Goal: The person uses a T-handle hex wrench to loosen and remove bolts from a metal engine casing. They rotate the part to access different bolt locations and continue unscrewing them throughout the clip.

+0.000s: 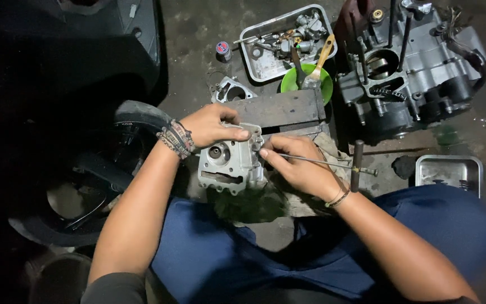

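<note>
A grey metal cylinder head (229, 163) rests on a rag over the floor in front of my knees. My left hand (212, 125), with several bracelets at the wrist, grips its top edge. My right hand (299, 166) pinches the shaft of a T-handle wrench (333, 164) near its tip, which is set into the right side of the cylinder head. The wrench's dark cross handle (356, 165) sticks out to the right of my wrist.
A wooden block (282, 108) lies just behind the head. Farther back stand a metal tray of small parts (262, 62), a green bowl with a brush (310, 79), a small can (223, 49) and an engine crankcase (417, 67). Another metal tray (448, 171) is at right; a tyre (136, 115) at left.
</note>
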